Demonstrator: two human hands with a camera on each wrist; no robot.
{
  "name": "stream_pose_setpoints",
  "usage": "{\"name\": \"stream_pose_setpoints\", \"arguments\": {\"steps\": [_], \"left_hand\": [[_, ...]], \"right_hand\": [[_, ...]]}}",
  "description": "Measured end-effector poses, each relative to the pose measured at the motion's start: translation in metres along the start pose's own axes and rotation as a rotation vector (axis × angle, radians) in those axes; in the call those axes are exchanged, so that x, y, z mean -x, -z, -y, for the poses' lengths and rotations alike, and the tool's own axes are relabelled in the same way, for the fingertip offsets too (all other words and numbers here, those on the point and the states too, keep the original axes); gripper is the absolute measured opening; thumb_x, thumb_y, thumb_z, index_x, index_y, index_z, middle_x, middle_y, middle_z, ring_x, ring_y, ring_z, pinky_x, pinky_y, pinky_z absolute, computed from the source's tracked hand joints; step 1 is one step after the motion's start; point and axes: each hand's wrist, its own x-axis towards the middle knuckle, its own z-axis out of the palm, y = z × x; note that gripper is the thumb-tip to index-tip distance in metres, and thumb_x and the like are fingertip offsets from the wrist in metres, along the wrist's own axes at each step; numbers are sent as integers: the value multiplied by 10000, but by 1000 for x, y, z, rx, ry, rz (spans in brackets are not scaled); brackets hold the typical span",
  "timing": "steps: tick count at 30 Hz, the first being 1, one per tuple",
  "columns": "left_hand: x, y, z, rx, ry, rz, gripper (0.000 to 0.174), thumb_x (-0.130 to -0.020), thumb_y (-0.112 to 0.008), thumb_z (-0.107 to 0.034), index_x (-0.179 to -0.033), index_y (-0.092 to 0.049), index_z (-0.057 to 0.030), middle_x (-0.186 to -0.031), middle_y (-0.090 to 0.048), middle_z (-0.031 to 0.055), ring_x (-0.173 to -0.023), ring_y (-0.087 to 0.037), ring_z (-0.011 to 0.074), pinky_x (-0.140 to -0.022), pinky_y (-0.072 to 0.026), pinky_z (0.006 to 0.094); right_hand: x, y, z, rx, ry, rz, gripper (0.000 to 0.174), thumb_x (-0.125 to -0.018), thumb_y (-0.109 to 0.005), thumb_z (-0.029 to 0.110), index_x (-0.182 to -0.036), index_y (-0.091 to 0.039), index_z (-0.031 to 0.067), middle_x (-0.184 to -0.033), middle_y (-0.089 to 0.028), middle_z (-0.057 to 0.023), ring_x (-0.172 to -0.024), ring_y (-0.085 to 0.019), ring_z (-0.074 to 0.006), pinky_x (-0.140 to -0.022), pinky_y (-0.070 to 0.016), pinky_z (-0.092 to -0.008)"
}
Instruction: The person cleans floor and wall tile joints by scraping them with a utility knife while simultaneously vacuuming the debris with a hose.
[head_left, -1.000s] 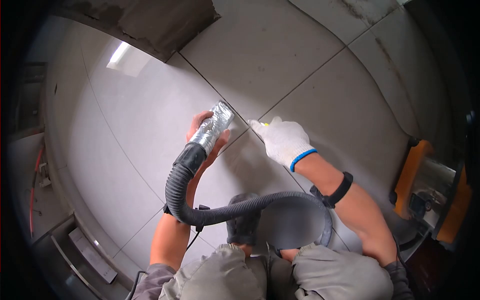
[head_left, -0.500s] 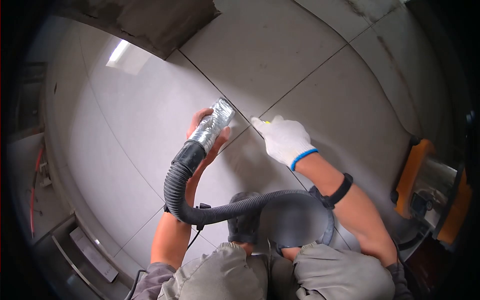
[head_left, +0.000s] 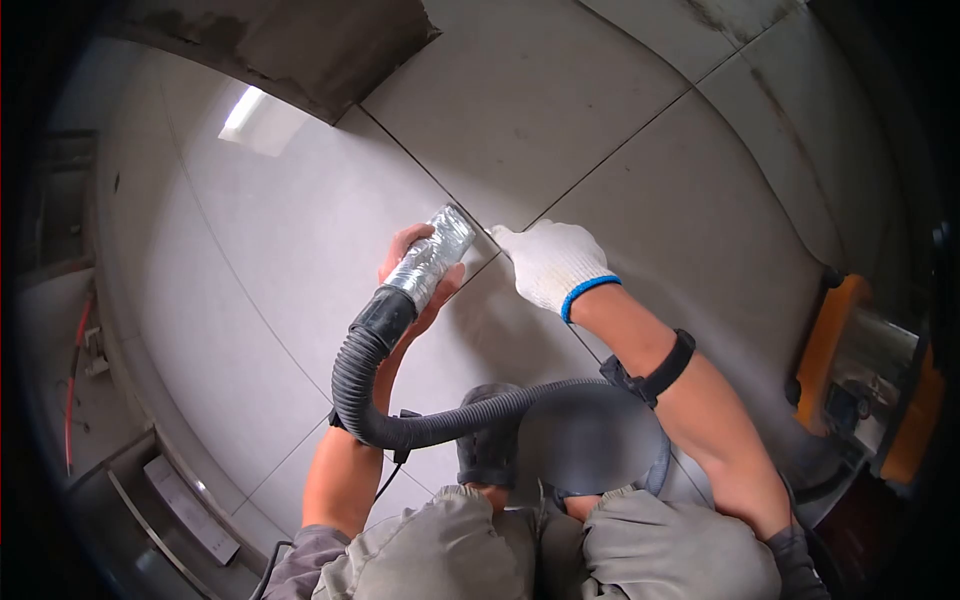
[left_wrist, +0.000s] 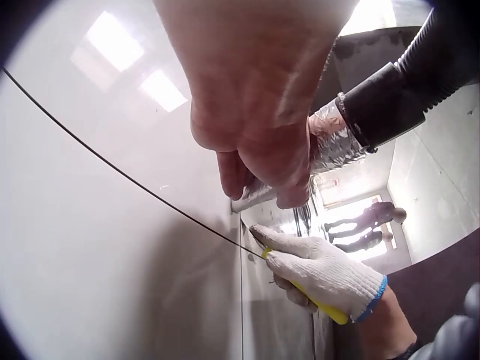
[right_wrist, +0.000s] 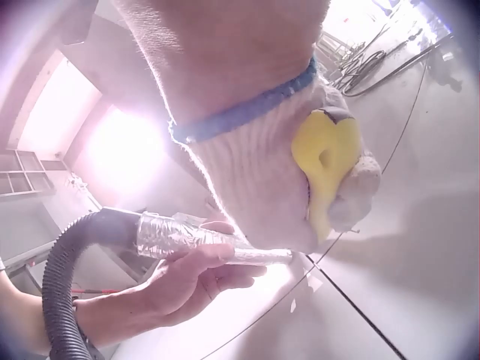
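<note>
My bare left hand (head_left: pixel 397 252) grips a vacuum nozzle (head_left: pixel 435 250) wrapped in silver foil, its flat mouth close over a dark joint between pale floor tiles. From the nozzle's black collar, a ribbed hose (head_left: pixel 360 385) bends down toward my legs. Just right of the mouth is my right hand (head_left: pixel 555 265), in a white knitted glove with a blue cuff. It holds a yellow-handled scraper (right_wrist: pixel 311 154), the fingers curled round the handle. In the left wrist view the scraper (left_wrist: pixel 322 304) points at the place where the tile joints meet; its tip is mostly hidden.
The hose crosses over my feet. An orange-framed machine (head_left: pixel 830 340) stands on the right. At the top left a rough grey block (head_left: pixel 300 50) juts over the tiles. A red rod-like thing (head_left: pixel 75 380) and a long pale box (head_left: pixel 188 510) lie along the left side.
My right hand has moved a little left and up along the joint, nearer the nozzle mouth. The left hand and nozzle have shifted slightly to the right.
</note>
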Motion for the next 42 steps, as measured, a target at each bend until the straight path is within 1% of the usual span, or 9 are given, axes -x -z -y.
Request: {"name": "stream_pose_setpoints", "arguments": {"steps": [10,12,20,22,30,33,37,40,42], "left_hand": [[-5,3,1,-27,-110,12,682,-845,-898,-297,-1388,-563,-56,-1109,-684,135,-955,-680,207,-866,-586,373],[-1,1,-7,3,-20,-11,682,-790,-913,-261,-1359,-587,-74,-1040,-726,156,-896,-724,250,-844,-602,389],[-4,3,-5,-13,-74,24,680,-845,-893,-292,-1392,-563,-61,-1110,-682,135,-947,-678,206,-859,-584,372],[-1,0,-3,-1,-77,9,678,-845,-890,-286,-1394,-563,-60,-1096,-687,130,-935,-679,204,-851,-585,371],[-2,0,-3,30,-32,36,675,-848,-890,-264,-1400,-556,-67,-1048,-698,117,-895,-681,195,-819,-590,358],[-3,1,-8,-29,-44,22,671,-843,-889,-252,-1395,-557,-67,-1061,-695,119,-923,-687,209,-858,-586,375],[-1,-1,-5,59,-1,36,692,-823,-895,-277,-1390,-564,-58,-1071,-703,132,-954,-692,224,-881,-579,380],[-2,-1,-2,41,-24,48,687,-813,-901,-282,-1375,-577,-55,-1072,-711,135,-957,-699,228,-882,-579,383],[-1,-2,-1,21,-43,69,682,-811,-903,-280,-1370,-583,-54,-1072,-714,133,-955,-703,230,-883,-579,382]], "right_hand": [[-15,22,9,65,37,54,591,-946,-586,109,-1527,-605,218,-1069,-796,-188,-974,-791,-372,-851,-645,-503],[-9,19,10,14,-2,64,397,-1017,-562,177,-1393,-689,171,-1073,-797,-171,-1007,-787,-371,-856,-640,-513],[-12,21,8,34,44,-5,425,-1024,-560,163,-1432,-677,174,-1064,-796,-166,-1008,-786,-366,-864,-642,-497],[0,12,5,21,-18,68,540,-971,-595,120,-1500,-625,225,-1049,-793,-175,-981,-783,-375,-861,-634,-518],[-40,27,22,3,38,-46,457,-989,-616,163,-1443,-645,214,-1096,-798,-158,-1039,-779,-369,-890,-626,-517],[-43,21,21,-8,83,-89,419,-980,-625,163,-1396,-656,198,-1105,-800,-168,-1029,-778,-384,-898,-622,-523],[-2,1,8,4,-9,20,521,-1005,-603,217,-1526,-599,216,-1083,-797,-174,-1001,-781,-384,-877,-623,-525],[21,-10,9,6,-74,71,666,-982,-564,157,-1643,-489,185,-1146,-776,-247,-1046,-780,-417,-891,-629,-541],[22,-14,15,-33,-93,91,670,-982,-561,152,-1646,-479,161,-1153,-776,-250,-1054,-780,-411,-892,-628,-543]]}}
